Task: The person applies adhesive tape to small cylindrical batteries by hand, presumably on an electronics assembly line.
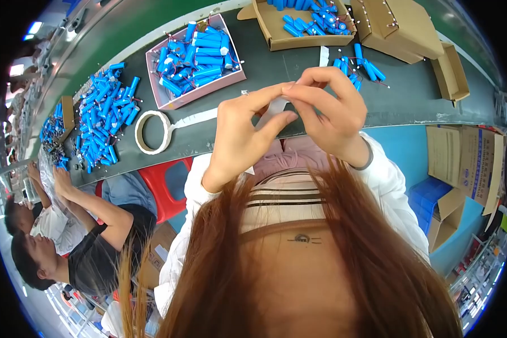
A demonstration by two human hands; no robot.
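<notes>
My left hand (pixel 243 132) and my right hand (pixel 335 110) meet fingertip to fingertip above the near part of the dark table. The right thumb and index finger are pinched together against the tip of the left index finger. A whitish, see-through strip (pixel 272 107) shows between the left thumb and index finger and runs up to the pinch. Beside my left hand a roll of white tape (pixel 139 134) lies on its side, its loose tail (pixel 196 118) stretching toward that hand. The tail's end is hidden behind the hand.
A pink-edged box (pixel 203 87) heaped with blue wired cylindrical cells stands beyond my left hand. Loose blue cells (pixel 104 107) are piled at left, more (pixel 369 69) at right. Cardboard boxes (pixel 307 42) line the far side. Co-workers (pixel 101 236) sit at left.
</notes>
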